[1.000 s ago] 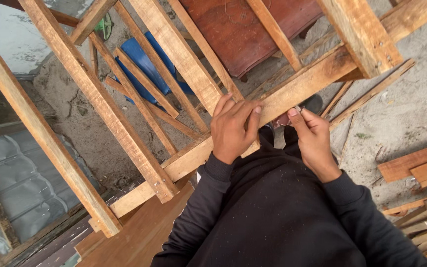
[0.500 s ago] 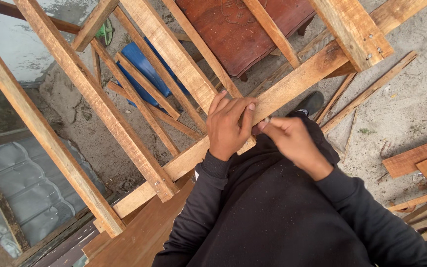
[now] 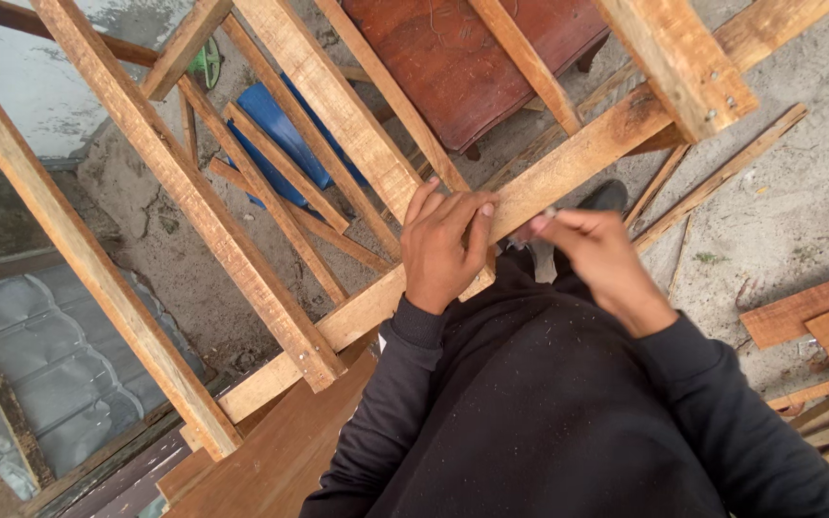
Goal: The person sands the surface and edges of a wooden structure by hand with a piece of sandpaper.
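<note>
I look down on a frame of rough wooden beams over sandy ground. My left hand lies across a long diagonal beam, fingers draped over its top and gripping it. My right hand is just to its right, fingertips pinched together against the beam's near edge. Whatever sits between those fingertips is too small to tell. Both arms are in black sleeves. A thicker cross beam with nail heads is fixed over the diagonal beam at the upper right.
Several parallel slats run diagonally through the frame. Below lie a red-brown table top, a blue sheet, loose planks at the right and grey corrugated metal at the left. A brown board lies under me.
My right hand has moved left along the beam, from apart to right beside my left hand, with its fingers now pinched. My left hand has stayed on the beam.
</note>
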